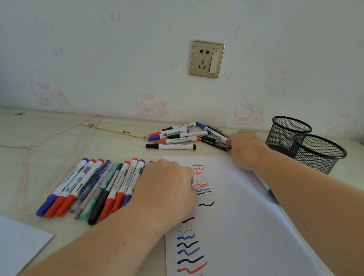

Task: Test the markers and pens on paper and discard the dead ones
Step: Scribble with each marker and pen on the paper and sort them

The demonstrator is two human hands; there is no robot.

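Right hand (pixel 247 148) is reaching the black pen (pixel 214 143) at the far pile, its length lying leftwards from the fingers; grip hidden, can't tell; left hand (pixel 167 183) is resting flat on paper (pixel 240 221)

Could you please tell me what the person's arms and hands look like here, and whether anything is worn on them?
Both forearms are bare from the frame's edge to the wrist: no sleeves, watch or bracelets visible. The left hand and right hand show no gloves and no rings on the parts in view.

Home setting, probably a child's bedroom: cartoon-cat wallpaper (pixel 144 104), wall socket (pixel 206 58), wooden desk (pixel 42 133) with mesh pen cups (pixel 318 153).
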